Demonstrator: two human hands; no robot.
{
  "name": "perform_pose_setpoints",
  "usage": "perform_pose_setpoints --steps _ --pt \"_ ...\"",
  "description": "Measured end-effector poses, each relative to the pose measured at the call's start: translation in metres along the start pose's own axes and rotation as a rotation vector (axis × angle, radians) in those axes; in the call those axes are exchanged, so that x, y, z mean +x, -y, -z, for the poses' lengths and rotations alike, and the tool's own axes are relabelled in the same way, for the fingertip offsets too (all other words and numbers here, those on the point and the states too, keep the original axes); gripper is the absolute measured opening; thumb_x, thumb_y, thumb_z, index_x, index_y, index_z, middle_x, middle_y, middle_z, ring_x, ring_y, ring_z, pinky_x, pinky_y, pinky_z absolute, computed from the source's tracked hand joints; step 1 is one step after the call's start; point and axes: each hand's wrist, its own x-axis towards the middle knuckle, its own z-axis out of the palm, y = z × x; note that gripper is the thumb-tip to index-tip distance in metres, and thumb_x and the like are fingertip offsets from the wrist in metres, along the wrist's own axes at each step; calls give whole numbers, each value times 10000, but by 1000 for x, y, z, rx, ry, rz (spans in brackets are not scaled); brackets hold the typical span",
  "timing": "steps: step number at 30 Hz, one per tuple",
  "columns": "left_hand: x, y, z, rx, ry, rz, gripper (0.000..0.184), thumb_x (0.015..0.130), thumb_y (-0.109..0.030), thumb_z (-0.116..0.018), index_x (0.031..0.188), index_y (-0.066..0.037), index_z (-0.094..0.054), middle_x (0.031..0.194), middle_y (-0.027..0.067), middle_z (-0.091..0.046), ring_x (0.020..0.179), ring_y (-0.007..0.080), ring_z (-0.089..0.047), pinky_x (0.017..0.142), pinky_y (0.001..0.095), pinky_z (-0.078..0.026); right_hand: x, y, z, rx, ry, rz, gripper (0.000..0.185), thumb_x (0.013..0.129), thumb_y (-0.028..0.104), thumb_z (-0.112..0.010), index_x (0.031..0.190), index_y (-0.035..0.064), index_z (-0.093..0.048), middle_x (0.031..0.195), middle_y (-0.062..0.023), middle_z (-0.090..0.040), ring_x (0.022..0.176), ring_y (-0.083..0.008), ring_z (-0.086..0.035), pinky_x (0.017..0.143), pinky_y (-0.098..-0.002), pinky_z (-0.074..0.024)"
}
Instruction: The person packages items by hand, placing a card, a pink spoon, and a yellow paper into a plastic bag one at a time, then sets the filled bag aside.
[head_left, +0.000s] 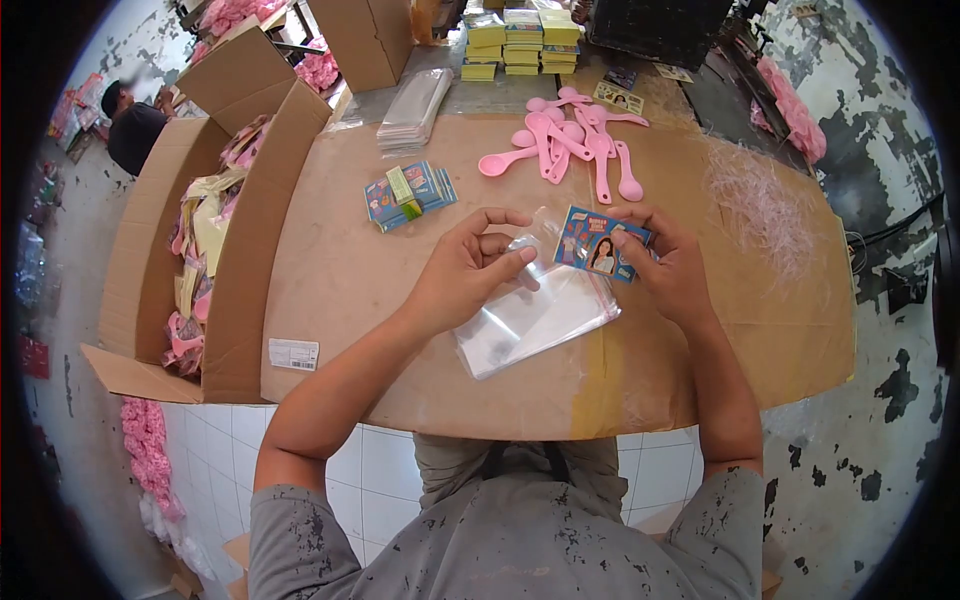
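Between the thumb and fingers of my right hand (665, 260) is a blue printed card (600, 243) showing a picture of a person. My left hand (475, 262) is closed on the edge of a clear plastic bag (545, 235), just left of the card. Under both hands lies a stack of clear bags (530, 325) on the cardboard-covered table (350, 240). Beyond the hands is a pile of pink spoons (570, 140). A banded bundle of blue cards (408, 195) rests to the left of the spoons.
An open cardboard box (240, 290) with packed pink items stands at the left. Long plastic sleeves (415, 110) and stacks of cards (522, 45) are at the back. Shredded pink strands (765, 205) lie at the right. A person (135, 125) is far left.
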Motion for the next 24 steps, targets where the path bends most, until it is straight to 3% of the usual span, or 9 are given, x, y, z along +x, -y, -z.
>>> perform_pose_setpoints --steps 4,7,10,13,16,19,22,24 --pt "-3 2 -3 108 -12 -14 436 971 -39 -720 1350 4 -507 1016 143 -767 918 172 -747 804 284 -589 -1 1 -6 115 -95 78 229 980 46 -676 1206 13 -684 1035 -32 -716 926 -69 -644 824 -261 -535" --pt "-5 -1 -8 188 -24 -25 464 968 -22 -719 1377 11 -501 1015 141 -771 935 164 -747 815 278 -583 -3 -1 -4 -18 -33 102 258 967 33 -683 1224 32 -687 1033 -34 -709 929 -76 -644 828 -265 -533" --pt "-6 -1 -10 193 -6 -22 497 966 -8 -715 1411 10 -493 1024 145 -772 956 149 -741 828 279 -583 -2 -2 -3 -225 53 269 311 944 31 -705 1253 49 -684 1016 -34 -712 924 -80 -651 808 -267 -530" --pt "-8 3 -11 429 67 -143 524 969 -13 -712 1440 6 -482 1023 140 -771 974 141 -733 838 282 -586 -3 6 -5 -341 196 325 310 925 33 -726 1234 46 -702 997 -45 -709 894 -96 -656 781 -275 -525" --pt "-12 -5 -18 514 92 -152 504 977 -16 -703 1436 4 -496 1031 128 -765 994 135 -722 853 276 -586 -9 16 -22 -38 123 24 229 926 42 -736 1155 30 -727 989 -58 -707 883 -114 -651 768 -279 -518" --pt "-11 -6 -18 268 14 -92 470 983 -17 -695 1420 5 -524 1040 122 -759 999 135 -720 852 263 -584 -8 13 -35 278 -61 5 187 939 67 -737 1117 14 -729 985 -74 -707 885 -124 -647 775 -280 -514" --pt "-11 -9 -15 249 4 -101 440 983 -15 -695 1397 13 -552 1054 119 -755 994 126 -718 838 253 -586 -8 3 -22 -107 148 149 226 972 124 -711 1164 4 -696 1014 -80 -714 954 -139 -665 817 -296 -523" --pt "-11 -2 -14 261 23 -107 421 986 -26 -695 1384 19 -565 1049 116 -754 991 121 -716 825 247 -585 -2 -4 -17 -148 264 203 243 1006 171 -664 1179 4 -694 1043 -97 -719 991 -179 -676 856 -331 -526"
